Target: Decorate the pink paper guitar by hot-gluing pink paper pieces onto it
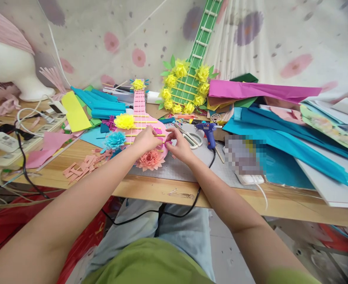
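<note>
Head view: we've got the pink paper guitar on the grey mat, approx. mid-frame, just 12 o'clock of the front edge of the wooden table. Re progress: looks well along, prob. past halfway, but not finished. Done, judging by what's on it: white strings run lengthwise, yellow sticks cross it, head flower is at 12, big yellow flower at 10, blue flower at 9, coral flower at 6. Magenta bits sit at approx. 3, b/w our hands; that's the spot being worked on, we think.

Our left hand bends over the guitar, fingertips by those bits; our right hand comes in from 4, thumb + fingertips curled right at them. Neither's clenched; can't tell if either actually pinches a pc.

Prob. left: the 1-to-5 side, sparse vs. the green paper guitar at 1, w/ its ring of yellow flowers. Glue gun is at 3, scissors just beside it, coral strips at 8. Can't tell if glue's on.
</note>
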### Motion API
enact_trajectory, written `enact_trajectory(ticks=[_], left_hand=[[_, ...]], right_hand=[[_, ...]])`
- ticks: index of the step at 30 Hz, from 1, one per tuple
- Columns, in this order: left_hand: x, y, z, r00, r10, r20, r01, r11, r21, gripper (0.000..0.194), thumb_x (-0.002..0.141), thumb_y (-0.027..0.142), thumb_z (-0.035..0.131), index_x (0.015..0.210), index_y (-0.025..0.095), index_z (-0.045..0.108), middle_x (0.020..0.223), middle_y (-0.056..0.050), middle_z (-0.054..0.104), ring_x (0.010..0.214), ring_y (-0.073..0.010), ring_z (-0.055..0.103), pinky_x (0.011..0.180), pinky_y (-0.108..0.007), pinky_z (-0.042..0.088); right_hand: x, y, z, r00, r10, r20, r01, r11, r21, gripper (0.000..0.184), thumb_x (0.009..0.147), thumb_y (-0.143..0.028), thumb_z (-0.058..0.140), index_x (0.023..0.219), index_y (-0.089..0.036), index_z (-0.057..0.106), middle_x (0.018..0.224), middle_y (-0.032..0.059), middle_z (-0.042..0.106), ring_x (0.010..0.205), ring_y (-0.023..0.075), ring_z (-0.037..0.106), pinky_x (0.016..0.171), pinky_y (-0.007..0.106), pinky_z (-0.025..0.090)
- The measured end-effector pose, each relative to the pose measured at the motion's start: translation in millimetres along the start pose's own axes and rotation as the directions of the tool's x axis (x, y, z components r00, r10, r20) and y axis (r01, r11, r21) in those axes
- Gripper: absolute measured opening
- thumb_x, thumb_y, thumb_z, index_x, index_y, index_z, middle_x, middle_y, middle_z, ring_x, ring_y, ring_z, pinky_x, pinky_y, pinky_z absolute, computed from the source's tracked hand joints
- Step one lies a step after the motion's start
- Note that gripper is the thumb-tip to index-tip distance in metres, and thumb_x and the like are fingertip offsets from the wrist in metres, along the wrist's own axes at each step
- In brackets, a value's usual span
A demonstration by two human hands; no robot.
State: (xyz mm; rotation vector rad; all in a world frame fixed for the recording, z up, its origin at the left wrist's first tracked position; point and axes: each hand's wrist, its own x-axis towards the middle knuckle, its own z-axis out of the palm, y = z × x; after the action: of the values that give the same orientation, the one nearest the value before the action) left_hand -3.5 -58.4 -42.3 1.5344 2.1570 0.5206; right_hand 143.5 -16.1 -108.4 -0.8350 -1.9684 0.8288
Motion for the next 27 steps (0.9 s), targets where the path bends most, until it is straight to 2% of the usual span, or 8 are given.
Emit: enact_trajectory(ticks=[7, 16, 21, 27], left_hand=[[-2.9, 6.9, -1.2, 1.000, -0.014, 0.022, 0.013, 0.999, 0.029, 0.032, 0.061, 0.025, 0.068, 0.090, 0.018, 0.055, 0.088, -0.008, 0.068, 0.092, -0.0275, 0.065, 0.067, -0.032, 0.044], [0.0, 3.8, 0.5, 1.000, -0.015, 0.015, 0.015, 1.000, -0.006, 0.025, 0.058, 0.024, 0.070, 0.072, 0.021, 0.049, 0.068, -0.004, 0.059, 0.088, -0.0294, 0.064, 0.065, -0.034, 0.044], [0.0, 5.1, 1.9, 0.999, 0.006, 0.040, -0.007, 1.000, 0.014, 0.020, 0.060, 0.025, 0.067, 0.066, 0.021, 0.049, 0.064, -0.003, 0.057, 0.083, -0.0264, 0.063, 0.063, -0.032, 0.043], [-2.8, 4.9, -0.9, 0.999, 0.034, 0.004, -0.034, 0.999, -0.032, 0.019, 0.063, 0.030, 0.066, 0.070, 0.020, 0.051, 0.070, -0.001, 0.061, 0.073, -0.0196, 0.060, 0.061, -0.029, 0.041]], right_hand=[[-0.3, -2.6, -1.0, 1.000, -0.010, 0.005, 0.010, 1.000, -0.011, 0.044, 0.066, -0.017, 0.051, 0.110, -0.021, 0.049, 0.081, 0.0004, 0.060, 0.081, 0.0183, 0.059, 0.085, 0.037, 0.045], [0.4, 2.9, 1.6, 1.000, -0.026, 0.001, 0.026, 0.999, -0.035, 0.044, 0.066, -0.015, 0.050, 0.110, -0.021, 0.050, 0.083, 0.0003, 0.062, 0.082, 0.0180, 0.060, 0.087, 0.037, 0.046], [0.9, 3.6, 1.1, 0.999, -0.031, 0.021, 0.032, 0.998, -0.047, 0.044, 0.067, -0.016, 0.050, 0.111, -0.021, 0.050, 0.085, 0.0012, 0.063, 0.084, 0.0183, 0.061, 0.087, 0.037, 0.046], [1.5, 3.5, 1.5, 0.999, -0.035, 0.012, 0.036, 0.999, -0.040, 0.043, 0.067, -0.016, 0.050, 0.110, -0.021, 0.051, 0.082, 0.0002, 0.062, 0.083, 0.0176, 0.061, 0.087, 0.037, 0.046]])
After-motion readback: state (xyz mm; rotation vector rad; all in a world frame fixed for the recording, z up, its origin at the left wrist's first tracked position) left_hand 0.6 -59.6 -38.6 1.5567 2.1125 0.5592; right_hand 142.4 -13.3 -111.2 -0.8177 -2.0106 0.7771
